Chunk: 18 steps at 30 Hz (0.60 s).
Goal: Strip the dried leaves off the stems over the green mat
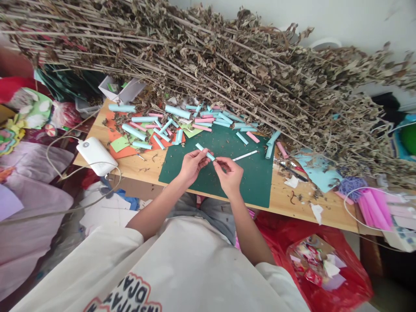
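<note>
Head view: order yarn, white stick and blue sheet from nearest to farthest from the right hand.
1. White stick: on the mat, beside the right hand.
2. Blue sheet: right of the mat.
3. Yarn: further right, past the sheet.

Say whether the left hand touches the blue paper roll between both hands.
Touching: the head view shows the left hand pinching the blue paper roll.

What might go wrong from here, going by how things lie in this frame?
The blue roll, held by the left hand and right hand, might crease if pinched hard. The dried stems heaped behind could shed more bits onto the green mat. The white device at the table's left edge might fall if its cable snags.
</note>
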{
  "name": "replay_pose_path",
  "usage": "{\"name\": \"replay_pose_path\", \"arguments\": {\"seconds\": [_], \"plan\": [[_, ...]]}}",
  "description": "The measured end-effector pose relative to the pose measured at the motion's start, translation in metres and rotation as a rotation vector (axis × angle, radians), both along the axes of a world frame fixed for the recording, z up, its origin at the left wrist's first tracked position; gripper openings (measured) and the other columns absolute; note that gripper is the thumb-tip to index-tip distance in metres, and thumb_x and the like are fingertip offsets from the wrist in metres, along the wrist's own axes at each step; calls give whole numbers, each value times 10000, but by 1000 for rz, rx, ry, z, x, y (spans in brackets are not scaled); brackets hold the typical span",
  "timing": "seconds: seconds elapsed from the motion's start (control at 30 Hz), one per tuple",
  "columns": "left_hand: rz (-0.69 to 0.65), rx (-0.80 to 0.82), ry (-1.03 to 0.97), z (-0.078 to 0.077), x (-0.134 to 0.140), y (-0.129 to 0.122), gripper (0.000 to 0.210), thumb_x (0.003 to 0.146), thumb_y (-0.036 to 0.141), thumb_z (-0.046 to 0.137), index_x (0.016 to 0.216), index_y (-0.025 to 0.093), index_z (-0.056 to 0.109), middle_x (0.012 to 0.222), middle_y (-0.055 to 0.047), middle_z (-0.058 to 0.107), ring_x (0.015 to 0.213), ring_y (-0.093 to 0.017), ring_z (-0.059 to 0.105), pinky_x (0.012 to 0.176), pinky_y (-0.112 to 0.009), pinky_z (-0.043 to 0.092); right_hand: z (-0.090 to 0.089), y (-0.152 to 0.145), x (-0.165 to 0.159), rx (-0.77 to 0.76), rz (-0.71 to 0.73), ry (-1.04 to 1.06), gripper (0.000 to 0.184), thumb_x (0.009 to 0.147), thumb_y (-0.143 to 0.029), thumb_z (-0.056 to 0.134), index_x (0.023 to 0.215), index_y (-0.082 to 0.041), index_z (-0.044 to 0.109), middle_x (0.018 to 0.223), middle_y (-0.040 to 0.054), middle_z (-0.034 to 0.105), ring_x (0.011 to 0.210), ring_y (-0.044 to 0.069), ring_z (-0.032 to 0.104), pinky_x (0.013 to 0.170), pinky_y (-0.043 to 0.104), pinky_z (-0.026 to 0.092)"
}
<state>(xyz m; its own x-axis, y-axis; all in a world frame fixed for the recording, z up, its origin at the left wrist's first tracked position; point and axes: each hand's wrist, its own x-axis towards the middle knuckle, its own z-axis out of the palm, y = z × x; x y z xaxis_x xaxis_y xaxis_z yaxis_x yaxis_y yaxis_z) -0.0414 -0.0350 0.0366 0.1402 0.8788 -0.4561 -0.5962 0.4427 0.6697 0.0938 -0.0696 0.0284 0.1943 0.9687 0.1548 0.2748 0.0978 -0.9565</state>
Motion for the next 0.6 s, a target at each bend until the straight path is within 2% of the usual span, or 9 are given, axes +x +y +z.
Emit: {"name": "replay_pose_path", "arguments": {"seconds": [0.13, 0.23, 0.4, 0.5, 0.6], "plan": [[37, 14, -4, -2, -1, 0, 299, 699, 347, 817, 852, 109, 720, 856, -61, 732, 632, -53, 632, 626, -150, 523, -4, 0, 3, 2, -82, 11, 194, 815, -361, 657, 887, -182, 676, 825, 41, 705, 704, 150, 666, 711, 295, 580], [78, 35, 29, -7, -4, 2, 317, 699, 365, 814, 864, 111, 719, 855, -56, 726, 635, -50, 629, 628, -151, 518, -5, 8, 15, 36, -123, -182, 200, 850, -365, 613, 897, -183, 682, 831, 54, 704, 695, 154, 651, 700, 300, 565], [59, 68, 164, -15, -7, 5, 345, 712, 415, 791, 859, 113, 711, 868, -65, 724, 612, -49, 604, 623, -172, 505, -9, 29, 37, 47, 5, -657, 222, 910, -278, 517, 951, -187, 715, 934, 107, 707, 851, 218, 648, 810, 363, 522], [23, 166, 301, -19, -9, 5, 361, 736, 439, 762, 907, 123, 717, 844, -60, 723, 627, -81, 615, 642, -212, 513, -11, 34, 40, -5, 95, -742, 236, 908, -246, 509, 1010, -185, 713, 984, 116, 701, 929, 243, 639, 844, 377, 509], [-37, 348, 529, -20, -11, 4, 346, 769, 432, 731, 935, 128, 726, 808, -55, 721, 673, -130, 640, 670, -251, 521, -13, 29, 41, -17, 105, -703, 252, 900, -249, 519, 1068, -179, 694, 1008, 107, 695, 890, 232, 637, 821, 362, 514]]}}
